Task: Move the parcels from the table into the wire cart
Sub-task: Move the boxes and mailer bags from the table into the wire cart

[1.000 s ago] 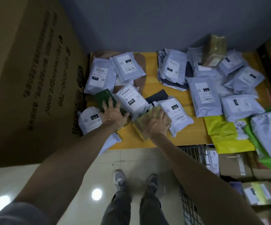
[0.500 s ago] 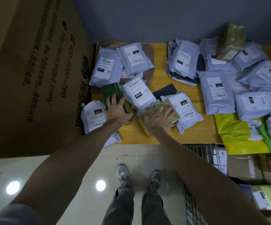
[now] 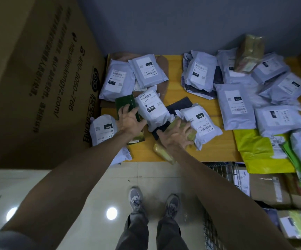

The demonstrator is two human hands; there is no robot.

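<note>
Two grey shoes [image 3: 136, 197] are standing on the shiny floor [image 3: 146, 175], nearest of all. Off at 4 o'clock from them the wire cart [image 3: 223, 171] is waiting by the near edge of the counter [image 3: 216, 147]. Brown boxes [image 3: 267, 188] are sitting in it or just past it; I cannot tell which.

Both arms are reaching up to the yellow counter. The right grip [image 3: 175, 137] is lying over a yellow-brown parcel [image 3: 163, 152]. Its thumb is on one side and its fingers are bending over the other, so I think it is grasping the parcel. The parcel's long side is running from 7 o'clock to 1 o'clock, and its near end is poking out over the counter's edge.

The left grip [image 3: 130, 120] is just beside it at 9 o'clock. It is pressing on a dark green parcel [image 3: 125, 103] with fingers spread and fairly straight, not clenching.

The cart is lying at 4 o'clock from the right grip, so the right arm is the nearer one.

Many grey parcels [image 3: 234, 105] are lying farther off, from 11 o'clock round to 2 o'clock, some touching, some piling up. A big cardboard box [image 3: 43, 78] is leaning at 9 o'clock.
</note>
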